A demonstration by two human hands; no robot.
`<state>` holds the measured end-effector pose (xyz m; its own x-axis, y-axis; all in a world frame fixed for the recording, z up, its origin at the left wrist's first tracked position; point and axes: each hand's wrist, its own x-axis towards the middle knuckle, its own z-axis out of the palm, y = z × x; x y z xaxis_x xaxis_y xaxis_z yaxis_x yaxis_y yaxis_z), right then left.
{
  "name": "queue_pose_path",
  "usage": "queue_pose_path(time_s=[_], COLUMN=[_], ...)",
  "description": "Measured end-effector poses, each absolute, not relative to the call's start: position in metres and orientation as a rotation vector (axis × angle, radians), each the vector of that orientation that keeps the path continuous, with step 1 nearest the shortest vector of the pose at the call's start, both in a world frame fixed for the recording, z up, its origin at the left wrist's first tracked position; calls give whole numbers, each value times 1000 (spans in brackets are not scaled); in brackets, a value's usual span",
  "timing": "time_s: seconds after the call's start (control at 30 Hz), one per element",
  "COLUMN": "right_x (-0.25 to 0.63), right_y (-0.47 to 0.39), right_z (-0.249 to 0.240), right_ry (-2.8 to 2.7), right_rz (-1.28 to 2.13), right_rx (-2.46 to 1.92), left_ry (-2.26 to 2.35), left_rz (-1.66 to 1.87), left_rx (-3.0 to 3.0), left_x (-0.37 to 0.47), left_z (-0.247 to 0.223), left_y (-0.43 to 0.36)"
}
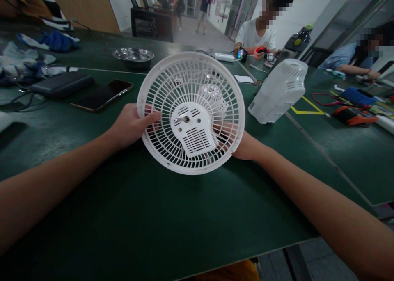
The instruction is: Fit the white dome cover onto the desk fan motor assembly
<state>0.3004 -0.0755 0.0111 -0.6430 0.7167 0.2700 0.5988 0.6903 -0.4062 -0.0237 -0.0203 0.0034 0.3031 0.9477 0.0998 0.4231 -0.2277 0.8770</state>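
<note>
A round white fan grille (pixel 193 166) with a vented hub and a metal shaft at its centre is held up over the table, its slotted face towards me. My left hand (pixel 134 123) grips the rim on the left, thumb on the front and fingers behind the slats. Behind the grille on the right is my right hand (pixel 238 143), seen partly through the slats; its fingers are mostly hidden, near the white motor housing (pixel 214 96) at the back. To the right stands a separate white plastic housing (pixel 280 92), leaning, apart from both hands.
On the green table (pixel 147 223) lie a phone (pixel 103 95), a dark case (pixel 63 84) and a metal bowl (pixel 134 57). Orange-and-black tool (pixel 353 116) and cables are at the right. Co-workers sit across, one in a white shirt (pixel 257 35).
</note>
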Motion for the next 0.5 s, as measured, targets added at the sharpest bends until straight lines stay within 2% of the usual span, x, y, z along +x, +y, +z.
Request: queue_pose_path(time_s=[0.5], right_x=[303], right_y=[-66], right_z=[1], right_ry=[-2469], right_rz=[285], right_rx=[-993], left_ry=[1213], left_rz=[937], left_rx=[1870], left_x=[-19], left_z=[5], left_y=[-23])
